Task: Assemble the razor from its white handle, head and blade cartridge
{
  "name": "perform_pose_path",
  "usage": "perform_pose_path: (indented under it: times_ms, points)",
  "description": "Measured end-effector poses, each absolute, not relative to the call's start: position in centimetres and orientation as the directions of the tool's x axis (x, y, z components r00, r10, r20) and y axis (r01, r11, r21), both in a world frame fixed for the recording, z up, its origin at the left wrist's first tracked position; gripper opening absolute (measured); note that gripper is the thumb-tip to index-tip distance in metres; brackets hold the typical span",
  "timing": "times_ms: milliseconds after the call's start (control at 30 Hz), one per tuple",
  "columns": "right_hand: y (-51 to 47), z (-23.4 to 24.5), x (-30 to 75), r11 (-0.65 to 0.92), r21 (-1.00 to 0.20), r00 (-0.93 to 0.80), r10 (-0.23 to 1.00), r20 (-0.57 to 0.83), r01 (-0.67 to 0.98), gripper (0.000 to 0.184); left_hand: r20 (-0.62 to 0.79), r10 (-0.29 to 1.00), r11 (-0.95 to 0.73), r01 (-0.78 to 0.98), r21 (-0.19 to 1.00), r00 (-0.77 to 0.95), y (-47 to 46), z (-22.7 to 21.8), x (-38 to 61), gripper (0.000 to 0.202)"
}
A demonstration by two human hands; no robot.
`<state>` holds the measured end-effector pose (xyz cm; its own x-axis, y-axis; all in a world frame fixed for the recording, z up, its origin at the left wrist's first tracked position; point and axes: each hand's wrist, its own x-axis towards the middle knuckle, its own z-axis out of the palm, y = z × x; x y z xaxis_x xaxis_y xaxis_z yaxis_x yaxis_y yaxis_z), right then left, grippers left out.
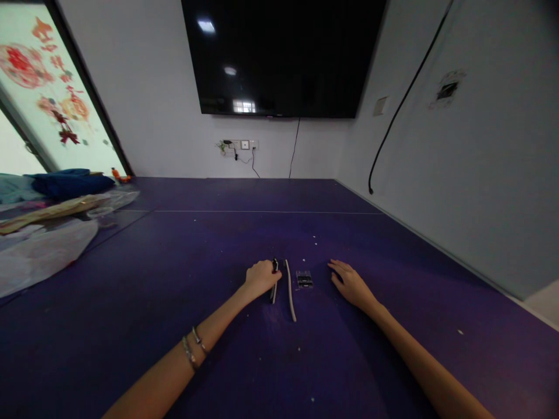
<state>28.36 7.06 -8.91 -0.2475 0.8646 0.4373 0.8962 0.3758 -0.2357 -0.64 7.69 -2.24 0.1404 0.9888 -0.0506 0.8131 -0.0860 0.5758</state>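
Head view looks down on a purple floor (pixel 174 302) with both arms stretched forward. The left hand (pixel 261 278) is curled around a small dark tool (pixel 275 274), whose pale tip pokes out on the near side of the fist. Just right of it lies a short pale cable (pixel 290 291), and right of that a small dark metal piece (pixel 304 279). The right hand (pixel 349 283) rests flat on the floor, fingers loosely spread and holding nothing, near the metal piece but apart from it.
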Motion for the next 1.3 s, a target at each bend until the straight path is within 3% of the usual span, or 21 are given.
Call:
perform_pose_path:
  times_ms: [167, 300, 467, 667, 1300]
  points:
    - [7.0, -8.7, 28.3, 0.376, -0.239, -0.249, 0.868, 0.43, 0.895, 0.04, -0.199, 0.956, 0.056, 0.534, 0.844, 0.215, 9.0, -1.1, -3.0, 0.029]
    - [6.9, -8.6, 28.3, 0.373, -0.246, -0.241, 0.866, 0.438, 0.895, 0.039, -0.284, 0.936, 0.214, 0.304, 0.928, 0.208, 10.1, -0.8, -5.0, 0.027]
    - [7.0, -8.8, 28.3, 0.397, -0.244, -0.254, 0.85, 0.461, 0.885, 0.039, -0.391, 0.904, 0.376, 0.111, 0.92, 0.173, 11.3, -1.6, -6.8, 0.026]
    - [7.4, -9.3, 28.5, 0.4, -0.241, -0.252, 0.843, 0.475, 0.884, 0.038, -0.522, 0.828, 0.526, 0.04, 0.85, 0.203, 12.1, -3.0, -7.6, 0.046]
    - [7.2, -9.1, 28.5, 0.385, -0.23, -0.256, 0.859, 0.444, 0.894, 0.04, -0.576, 0.807, 0.571, 0.076, 0.817, 0.132, 12.8, -3.9, -8.0, 0.047]
